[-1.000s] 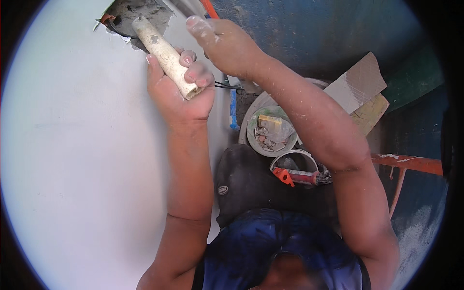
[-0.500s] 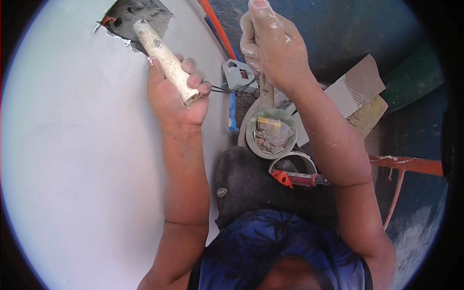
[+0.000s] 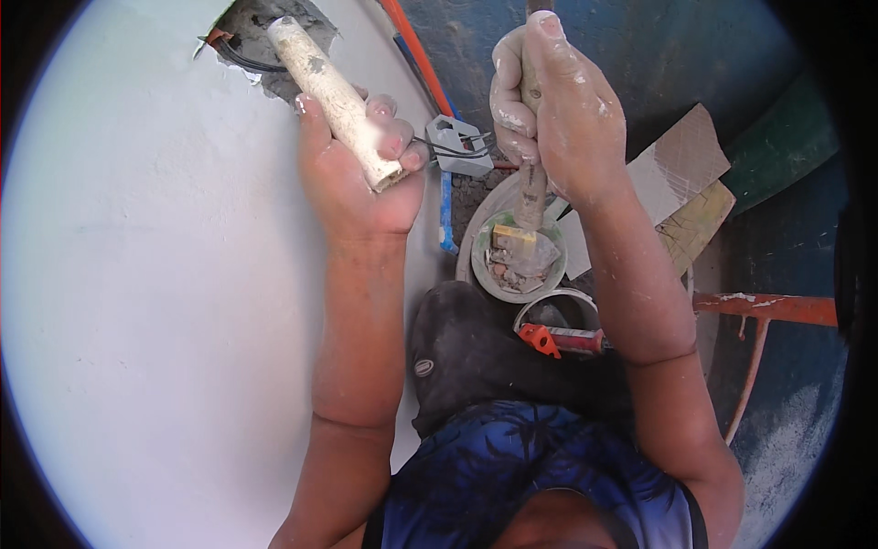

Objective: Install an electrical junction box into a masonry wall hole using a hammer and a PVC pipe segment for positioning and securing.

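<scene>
While the left hand (image 3: 358, 188) grips a pale cylinder (image 3: 320, 78), the right hand (image 3: 576, 114), clenched around a handle (image 3: 531, 199), has moved rightward.

Head fisheye looks down, close above left grip (image 3: 355, 203), right grip (image 3: 578, 123).

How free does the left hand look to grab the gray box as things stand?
Probably not: the left hand has its fingers around the tube, so it would likely need to let go first. The gray box appears just to its right, though depth is hard to judge.
</scene>
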The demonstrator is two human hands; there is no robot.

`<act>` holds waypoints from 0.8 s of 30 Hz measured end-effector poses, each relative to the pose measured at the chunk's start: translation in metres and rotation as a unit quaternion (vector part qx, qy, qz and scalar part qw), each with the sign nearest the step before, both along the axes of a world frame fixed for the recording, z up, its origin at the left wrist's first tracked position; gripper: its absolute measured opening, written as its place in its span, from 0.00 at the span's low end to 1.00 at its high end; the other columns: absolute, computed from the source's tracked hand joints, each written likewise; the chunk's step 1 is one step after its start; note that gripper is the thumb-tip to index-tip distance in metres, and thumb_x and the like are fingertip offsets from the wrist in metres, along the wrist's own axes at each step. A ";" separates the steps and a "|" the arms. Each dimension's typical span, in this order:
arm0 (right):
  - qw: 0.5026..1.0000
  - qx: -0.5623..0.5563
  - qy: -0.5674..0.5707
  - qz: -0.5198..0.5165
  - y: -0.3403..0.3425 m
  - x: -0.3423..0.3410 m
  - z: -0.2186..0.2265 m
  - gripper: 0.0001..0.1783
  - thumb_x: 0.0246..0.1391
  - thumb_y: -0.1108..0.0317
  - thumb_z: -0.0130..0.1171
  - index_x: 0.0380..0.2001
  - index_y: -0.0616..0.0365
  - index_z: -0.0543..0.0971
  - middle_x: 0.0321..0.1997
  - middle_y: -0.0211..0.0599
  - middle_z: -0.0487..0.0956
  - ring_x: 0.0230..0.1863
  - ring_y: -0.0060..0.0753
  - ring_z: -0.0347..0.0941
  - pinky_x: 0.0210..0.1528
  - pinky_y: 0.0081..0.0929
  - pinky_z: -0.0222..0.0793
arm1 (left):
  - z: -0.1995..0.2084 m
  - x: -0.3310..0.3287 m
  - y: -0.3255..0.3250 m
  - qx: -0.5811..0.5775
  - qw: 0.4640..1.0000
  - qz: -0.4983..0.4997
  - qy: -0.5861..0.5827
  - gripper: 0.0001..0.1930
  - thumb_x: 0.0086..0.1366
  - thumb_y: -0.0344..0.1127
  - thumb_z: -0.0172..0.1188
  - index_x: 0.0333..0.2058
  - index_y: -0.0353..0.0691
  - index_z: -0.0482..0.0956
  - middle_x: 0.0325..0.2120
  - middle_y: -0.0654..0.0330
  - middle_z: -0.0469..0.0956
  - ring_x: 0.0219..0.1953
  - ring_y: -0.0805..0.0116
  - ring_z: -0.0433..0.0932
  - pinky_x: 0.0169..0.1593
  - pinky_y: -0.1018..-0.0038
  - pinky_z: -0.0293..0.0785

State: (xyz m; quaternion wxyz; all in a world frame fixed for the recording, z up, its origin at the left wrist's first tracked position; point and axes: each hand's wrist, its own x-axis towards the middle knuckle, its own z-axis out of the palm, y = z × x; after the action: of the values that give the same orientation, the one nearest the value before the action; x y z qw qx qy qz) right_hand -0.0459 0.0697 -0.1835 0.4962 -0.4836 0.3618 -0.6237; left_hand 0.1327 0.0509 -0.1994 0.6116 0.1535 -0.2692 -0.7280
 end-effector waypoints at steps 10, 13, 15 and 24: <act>0.999 0.034 -0.030 0.031 -0.010 0.005 -0.012 0.27 0.66 0.44 0.38 0.24 0.55 0.67 0.15 0.25 0.60 0.14 0.17 0.53 0.18 0.21 0.53 | -0.003 0.004 -0.007 -0.008 1.000 -0.001 -0.016 0.19 0.70 0.57 0.42 0.38 0.47 0.68 0.24 0.61 0.70 0.21 0.69 0.68 0.25 0.70 0.65; 0.996 0.059 -0.051 0.045 -0.012 0.006 -0.010 0.28 0.65 0.43 0.42 0.21 0.55 0.66 0.16 0.25 0.60 0.16 0.18 0.54 0.19 0.21 0.53 | 0.002 -0.006 -0.008 0.007 0.999 0.019 -0.043 0.19 0.70 0.57 0.42 0.37 0.48 0.68 0.24 0.61 0.69 0.20 0.69 0.68 0.25 0.69 0.64; 0.996 0.071 -0.046 0.041 -0.014 0.004 -0.012 0.28 0.64 0.43 0.42 0.21 0.55 0.66 0.16 0.25 0.60 0.16 0.18 0.54 0.19 0.21 0.54 | 0.005 -0.011 -0.010 0.043 0.991 0.093 -0.087 0.18 0.70 0.57 0.40 0.36 0.48 0.66 0.23 0.61 0.69 0.20 0.69 0.67 0.25 0.69 0.63; 0.994 0.077 -0.048 0.067 -0.020 0.002 -0.022 0.27 0.67 0.46 0.35 0.24 0.55 0.66 0.13 0.25 0.59 0.12 0.17 0.52 0.16 0.19 0.52 | 0.006 -0.006 -0.015 0.053 0.991 0.096 -0.074 0.19 0.72 0.56 0.38 0.36 0.47 0.66 0.24 0.63 0.68 0.20 0.71 0.66 0.24 0.71 0.63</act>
State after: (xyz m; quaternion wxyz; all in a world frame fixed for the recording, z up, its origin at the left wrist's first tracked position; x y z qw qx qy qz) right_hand -0.0438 0.0495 -0.2053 0.5894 -0.4366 0.3510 -0.5821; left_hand 0.1266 0.0362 -0.1936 0.6486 0.2638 -0.2587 -0.6655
